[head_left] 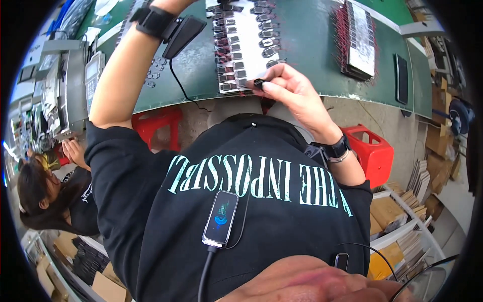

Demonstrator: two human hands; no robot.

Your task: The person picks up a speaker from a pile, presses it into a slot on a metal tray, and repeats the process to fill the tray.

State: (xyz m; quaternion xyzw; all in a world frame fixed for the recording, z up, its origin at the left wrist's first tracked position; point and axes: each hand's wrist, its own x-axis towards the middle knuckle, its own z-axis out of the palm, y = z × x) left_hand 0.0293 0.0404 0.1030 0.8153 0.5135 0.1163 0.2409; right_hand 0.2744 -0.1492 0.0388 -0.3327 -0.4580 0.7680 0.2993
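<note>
Between the thumb and fingers of my right hand (292, 90) is a small black part (259, 83). That hand is closed on it, just above the near end of a white sheet (249, 40). Along both long sides of the sheet run rows of small dark rectangular parts (235, 56), with thin red wires showing at the edges. My left forearm (123, 70) reaches over the green table (193, 65) to the far side. The left hand itself lies beyond the top edge of the picture, so its fingers are hidden.
A stack of white sheets with red wires (359, 43) and a dark phone-like slab (401, 78) lie to the right. Loose small parts (155, 70) sit near my left forearm. Red stools (370, 151) stand below the table edge. Another person (55, 196) sits at the left.
</note>
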